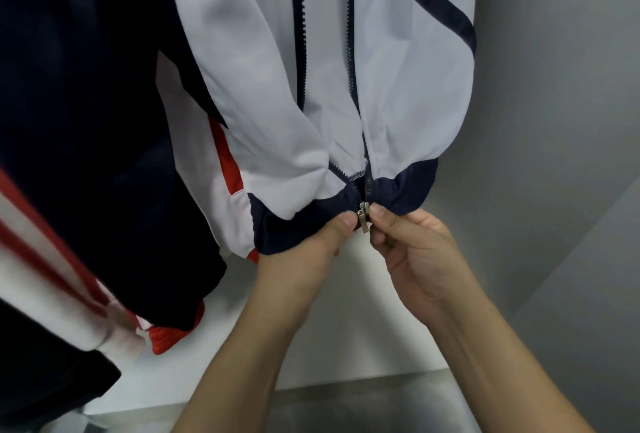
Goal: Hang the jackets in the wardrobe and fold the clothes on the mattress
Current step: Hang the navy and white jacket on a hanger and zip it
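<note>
Left hand [332, 231] pinching navy hem of white jacket [249, 86] just left of zipper slider [363, 219]; thumb on top, fingers curled under fabric. Right hand [412, 245] pinching opposite hem edge at slider, fingertips touching metal pull or just beside it; cannot tell which. Slider at very bottom of track, between both thumbs; zipper teeth open above, two tracks parted up chest.

Risks, judged: pin not fully seated in slider box, so teeth misalign or split on pull-up; loose white lining near slider caught in teeth; downward tug dragging jacket off hanger (hanger not in view).

Jacket hanging in wardrobe [554, 121] directly above both hands, hem at fingertip level. Dark jacket with red stripes [86, 121] hanging touching its left side.
</note>
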